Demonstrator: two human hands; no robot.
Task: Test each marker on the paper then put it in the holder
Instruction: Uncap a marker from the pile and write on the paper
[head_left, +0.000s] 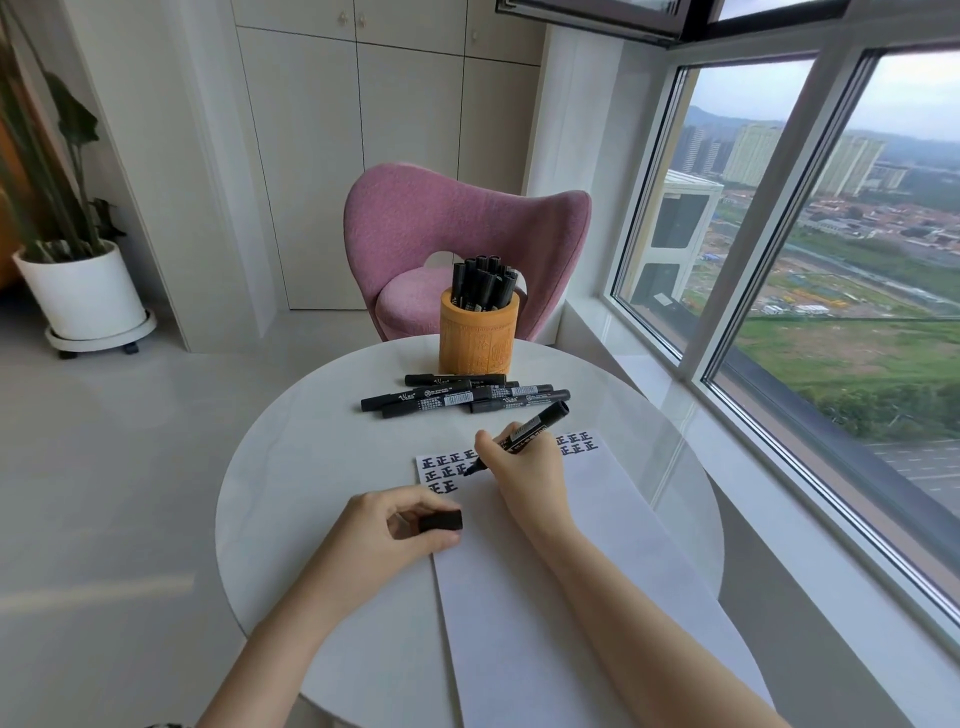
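My right hand (524, 467) grips an uncapped black marker (540, 423), its tip down on the white paper (561, 597) beside rows of black test characters. My left hand (395, 525) pinches the marker's black cap (441, 520) at the paper's left edge. Several capped black markers (462, 397) lie in a loose pile on the table beyond the paper. Behind them stands the orange wooden holder (478, 338), filled with several black markers standing upright.
The round white table (291, 467) carries everything. A pink chair (457, 239) stands behind it. Large windows (831, 270) run along the right side. A potted plant in a white pot (83, 291) stands on the floor at far left.
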